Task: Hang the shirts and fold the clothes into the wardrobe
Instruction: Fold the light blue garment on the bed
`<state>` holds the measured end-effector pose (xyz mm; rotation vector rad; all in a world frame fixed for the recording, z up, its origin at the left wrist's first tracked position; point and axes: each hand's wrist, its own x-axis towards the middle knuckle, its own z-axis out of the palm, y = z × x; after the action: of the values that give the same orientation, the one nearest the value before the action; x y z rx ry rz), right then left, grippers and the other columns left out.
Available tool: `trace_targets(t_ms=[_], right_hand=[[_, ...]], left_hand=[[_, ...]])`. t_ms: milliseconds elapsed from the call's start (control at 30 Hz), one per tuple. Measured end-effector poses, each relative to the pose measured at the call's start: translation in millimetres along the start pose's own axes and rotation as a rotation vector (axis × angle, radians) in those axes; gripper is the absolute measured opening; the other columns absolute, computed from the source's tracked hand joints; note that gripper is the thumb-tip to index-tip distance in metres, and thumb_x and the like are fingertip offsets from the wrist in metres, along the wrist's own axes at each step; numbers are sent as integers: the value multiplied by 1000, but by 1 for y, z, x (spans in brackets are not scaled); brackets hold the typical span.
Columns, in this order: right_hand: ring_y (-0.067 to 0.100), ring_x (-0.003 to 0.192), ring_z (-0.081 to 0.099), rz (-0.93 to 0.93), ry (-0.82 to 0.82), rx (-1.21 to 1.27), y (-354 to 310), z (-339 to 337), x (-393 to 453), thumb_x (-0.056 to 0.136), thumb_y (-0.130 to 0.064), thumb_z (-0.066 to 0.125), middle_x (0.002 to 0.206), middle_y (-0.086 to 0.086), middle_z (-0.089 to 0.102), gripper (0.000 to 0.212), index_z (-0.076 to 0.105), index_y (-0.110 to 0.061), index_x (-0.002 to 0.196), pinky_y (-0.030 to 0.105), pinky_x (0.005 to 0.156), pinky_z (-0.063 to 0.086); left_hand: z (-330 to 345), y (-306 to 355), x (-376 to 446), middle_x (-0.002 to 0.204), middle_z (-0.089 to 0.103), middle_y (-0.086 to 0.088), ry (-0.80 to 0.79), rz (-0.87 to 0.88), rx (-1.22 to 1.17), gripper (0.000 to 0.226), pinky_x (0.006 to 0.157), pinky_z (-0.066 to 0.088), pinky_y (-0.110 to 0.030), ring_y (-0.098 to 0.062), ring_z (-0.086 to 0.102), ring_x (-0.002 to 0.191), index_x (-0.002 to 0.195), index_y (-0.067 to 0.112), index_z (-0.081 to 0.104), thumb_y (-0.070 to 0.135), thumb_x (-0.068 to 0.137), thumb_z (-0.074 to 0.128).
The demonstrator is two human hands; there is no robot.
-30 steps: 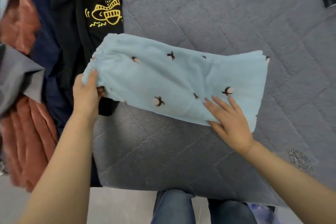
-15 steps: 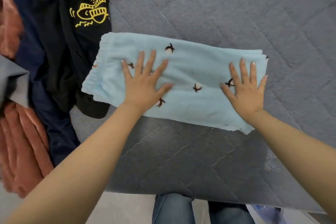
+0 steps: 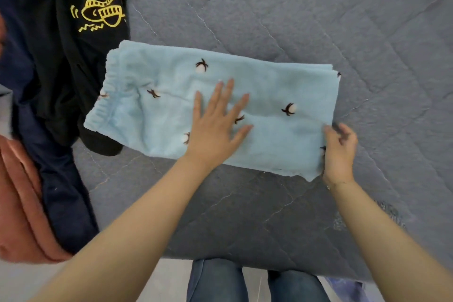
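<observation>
Both hands have shifted since half a second ago: then each lay flat on the cloth, and now only the left does, while the right has slid off to the cloth's right end.

On the grey quilted bed cover [image 3: 282,14] lies a pair of light blue fleece trousers [image 3: 157,117], folded into a long band, the elastic waist at the left overlapping a black printed shirt [image 3: 73,39]. A rust-coloured garment [image 3: 22,203] and a navy garment [image 3: 58,191] wait in the pile on the left.

Left hand [image 3: 215,130] presses the middle, fingers spread flat. Right hand [image 3: 339,152] curls its fingers round the right edge, pinching the layers.

Folding is the step in hand. Next, I judge, the right end needs lifting over toward the waist, the left hand holding the crease line.
</observation>
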<state>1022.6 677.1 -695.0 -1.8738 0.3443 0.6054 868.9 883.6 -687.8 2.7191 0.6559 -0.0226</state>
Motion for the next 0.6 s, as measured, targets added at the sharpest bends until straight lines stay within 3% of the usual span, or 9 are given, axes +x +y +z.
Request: trace_targets(t_ms=[67,167,233,300,333,367,433,500,600], right_hand=[[21,108,62,245,-135,147,2,-4,6,95,-35,59,121,9,63,42,49,-10,127,34,85,56],[21,110,65,374,-300,230,-3,-7,20,91,-43,62,124,6,64,51,49,-17,133,44,94,53],[25,121,59,472,-484,372,-15,-10,23,91,-54,56,133,6,61,55,55,-21,135,47,100,48],[28,129,51,590,-574,517,-26,-16,19,87,-67,50,139,7,56,65,58,-24,134,48,107,41],[28,132,48,624,-590,568,-31,-17,16,86,-70,47,141,7,54,68,58,-24,134,48,110,38],[27,133,46,638,-597,602,-36,-16,14,87,-71,43,142,6,53,69,57,-24,135,46,112,35],[24,135,44,645,-663,632,-48,-10,7,91,-69,39,143,4,51,67,54,-24,137,44,115,30],[23,136,43,644,-780,649,-67,4,-7,92,-69,38,146,3,48,67,50,-24,141,42,116,29],[26,139,39,614,-959,645,-98,42,-33,92,-68,36,151,4,41,71,41,-22,146,44,113,34]], left_hand=[[22,23,-1,163,-2,-4,-161,-1,50,63,116,-10,-55,-24,-4,150,153,36,13,61,97,24],[46,24,2,159,-26,0,-327,-59,115,63,111,-24,-53,-20,-28,144,146,39,-18,63,95,9],[43,20,7,157,-30,1,-372,-46,93,64,109,-27,-52,-18,-31,143,144,41,-23,66,91,3],[29,19,11,159,-25,4,-425,-70,-29,65,109,-26,-49,-15,-26,145,149,42,-12,64,93,12],[17,22,14,161,-15,6,-439,-123,-175,63,112,-22,-46,-13,-18,147,153,40,2,60,97,22],[3,25,15,162,2,8,-416,-230,-420,56,117,-13,-40,-10,-5,149,152,35,21,52,100,32],[-32,30,14,147,43,12,-274,-563,-1030,40,117,20,-23,-2,34,139,138,24,51,37,101,45],[-69,22,5,126,62,10,-131,-759,-1417,32,104,42,-23,-4,57,118,126,21,60,33,103,42],[-113,-9,-18,126,65,-4,-11,-841,-1660,42,97,49,-36,-20,62,115,125,14,58,42,103,35]])
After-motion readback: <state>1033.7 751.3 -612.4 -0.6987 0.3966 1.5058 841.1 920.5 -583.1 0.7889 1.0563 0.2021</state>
